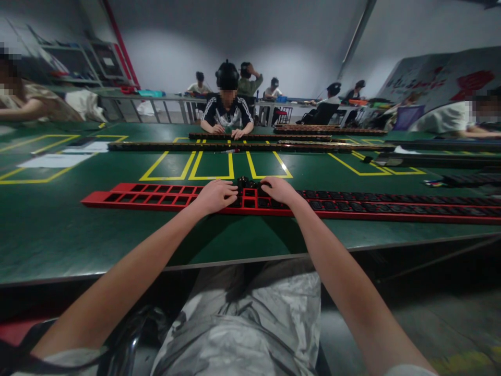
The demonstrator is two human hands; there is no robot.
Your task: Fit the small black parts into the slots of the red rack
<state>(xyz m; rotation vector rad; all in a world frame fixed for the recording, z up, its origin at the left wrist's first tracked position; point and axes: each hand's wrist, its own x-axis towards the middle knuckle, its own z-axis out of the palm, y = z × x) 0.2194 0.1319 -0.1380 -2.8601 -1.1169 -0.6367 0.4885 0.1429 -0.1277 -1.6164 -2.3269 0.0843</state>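
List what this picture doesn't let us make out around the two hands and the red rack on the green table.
All in the head view:
- What the left hand and right hand may grip: hidden by the hands themselves.
- Rack cells beneath them: covered by the hands.
- The red rack's right end: cut off by the picture's right edge.
- Dark pieces between the hands: too small for detail.
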